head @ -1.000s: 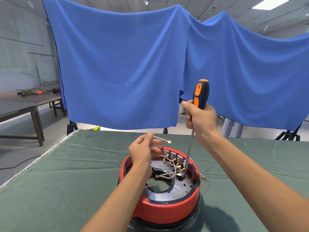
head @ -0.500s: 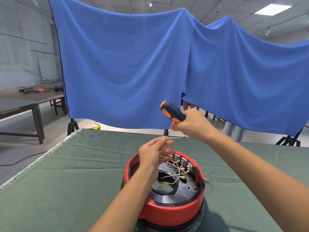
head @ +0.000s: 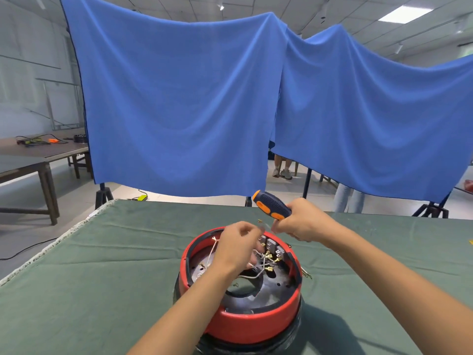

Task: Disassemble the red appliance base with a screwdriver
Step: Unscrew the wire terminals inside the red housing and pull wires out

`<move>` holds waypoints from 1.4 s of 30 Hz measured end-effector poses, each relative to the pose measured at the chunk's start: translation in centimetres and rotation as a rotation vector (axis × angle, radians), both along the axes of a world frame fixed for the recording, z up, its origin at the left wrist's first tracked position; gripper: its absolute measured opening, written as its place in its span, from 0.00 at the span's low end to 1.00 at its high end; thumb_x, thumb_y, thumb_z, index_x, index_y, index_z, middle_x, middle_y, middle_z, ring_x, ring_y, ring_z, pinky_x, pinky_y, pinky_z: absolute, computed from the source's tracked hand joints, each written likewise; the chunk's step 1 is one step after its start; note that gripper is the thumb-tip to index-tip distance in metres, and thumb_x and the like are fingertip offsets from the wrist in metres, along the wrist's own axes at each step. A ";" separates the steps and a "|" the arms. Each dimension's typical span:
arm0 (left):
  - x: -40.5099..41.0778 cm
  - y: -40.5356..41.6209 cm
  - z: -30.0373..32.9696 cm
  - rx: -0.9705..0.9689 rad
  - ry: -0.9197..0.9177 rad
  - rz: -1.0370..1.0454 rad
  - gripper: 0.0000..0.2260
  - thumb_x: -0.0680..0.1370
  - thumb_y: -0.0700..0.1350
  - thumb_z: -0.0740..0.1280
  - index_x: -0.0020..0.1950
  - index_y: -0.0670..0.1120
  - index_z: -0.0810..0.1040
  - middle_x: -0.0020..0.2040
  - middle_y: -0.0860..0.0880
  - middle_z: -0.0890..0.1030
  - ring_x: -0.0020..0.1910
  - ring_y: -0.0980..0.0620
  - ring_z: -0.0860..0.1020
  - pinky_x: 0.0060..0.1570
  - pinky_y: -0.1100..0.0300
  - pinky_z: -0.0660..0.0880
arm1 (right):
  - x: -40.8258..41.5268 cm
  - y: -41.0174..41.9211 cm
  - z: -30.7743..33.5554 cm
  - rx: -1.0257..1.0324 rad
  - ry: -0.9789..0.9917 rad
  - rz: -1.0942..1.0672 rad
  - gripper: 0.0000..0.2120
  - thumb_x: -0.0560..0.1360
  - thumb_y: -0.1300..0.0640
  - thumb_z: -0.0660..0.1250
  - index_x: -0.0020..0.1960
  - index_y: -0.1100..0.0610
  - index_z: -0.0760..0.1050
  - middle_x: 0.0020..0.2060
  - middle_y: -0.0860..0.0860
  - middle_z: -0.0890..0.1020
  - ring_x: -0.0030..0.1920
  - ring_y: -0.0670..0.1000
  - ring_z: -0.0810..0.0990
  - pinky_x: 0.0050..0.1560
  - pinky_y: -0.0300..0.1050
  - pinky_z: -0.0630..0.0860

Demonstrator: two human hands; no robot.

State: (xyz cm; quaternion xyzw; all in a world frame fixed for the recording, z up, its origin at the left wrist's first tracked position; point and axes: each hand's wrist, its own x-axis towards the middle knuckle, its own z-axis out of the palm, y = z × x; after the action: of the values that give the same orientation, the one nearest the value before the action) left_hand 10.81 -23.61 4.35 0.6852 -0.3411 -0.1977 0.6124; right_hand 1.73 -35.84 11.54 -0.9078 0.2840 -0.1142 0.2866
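Observation:
The round red appliance base (head: 245,322) stands open side up on the green cloth, showing a dark metal plate, white wires and brass terminals (head: 268,260) inside. My right hand (head: 300,221) is closed around the black and orange screwdriver (head: 271,204), held nearly level above the base's far rim, handle pointing up and left. Its shaft is blurred and mostly hidden between the hands. My left hand (head: 236,248) hovers over the base's far side, fingers pinched near the shaft's tip; what it pinches is blurred.
The green cloth covers the table (head: 102,265), whose left edge runs diagonally. A blue curtain (head: 179,103) hangs behind it on stands. A wooden table (head: 38,152) with cables stands at far left. People's legs (head: 281,165) show under the curtain.
My right hand lifted the screwdriver out of the base and tipped it from upright to nearly level. My left hand let its wire drop and rose toward the shaft's tip.

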 end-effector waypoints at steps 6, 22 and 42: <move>0.3 -0.5 -1.6 0.588 -0.657 -0.019 0.08 0.75 0.49 0.63 0.50 0.49 0.79 0.53 0.50 0.76 0.53 0.47 0.76 0.48 0.58 0.71 | -4.0 -3.8 -3.0 0.275 -0.077 -0.216 0.13 0.68 0.63 0.71 0.35 0.58 0.67 0.21 0.49 0.67 0.18 0.47 0.61 0.21 0.33 0.57; 0.6 -0.8 -2.1 0.538 -0.773 -0.008 0.02 0.74 0.47 0.66 0.43 0.53 0.74 0.44 0.54 0.76 0.49 0.50 0.76 0.42 0.58 0.69 | -3.7 -6.2 -10.5 0.231 0.066 -0.457 0.07 0.66 0.59 0.69 0.37 0.59 0.71 0.25 0.53 0.73 0.22 0.52 0.69 0.27 0.38 0.66; -0.9 -0.4 -1.1 0.649 -1.302 0.000 0.15 0.76 0.49 0.58 0.50 0.43 0.81 0.58 0.47 0.74 0.59 0.47 0.66 0.59 0.53 0.62 | -5.2 -1.7 -1.4 -0.376 -0.513 -0.378 0.14 0.67 0.47 0.61 0.32 0.58 0.70 0.24 0.54 0.76 0.29 0.56 0.77 0.32 0.45 0.73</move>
State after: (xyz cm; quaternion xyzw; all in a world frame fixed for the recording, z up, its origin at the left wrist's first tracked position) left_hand 9.94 -24.06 3.21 0.8110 -0.5608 0.1587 0.0514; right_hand -3.51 -37.49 10.15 -0.8178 0.3397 -0.4394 0.1507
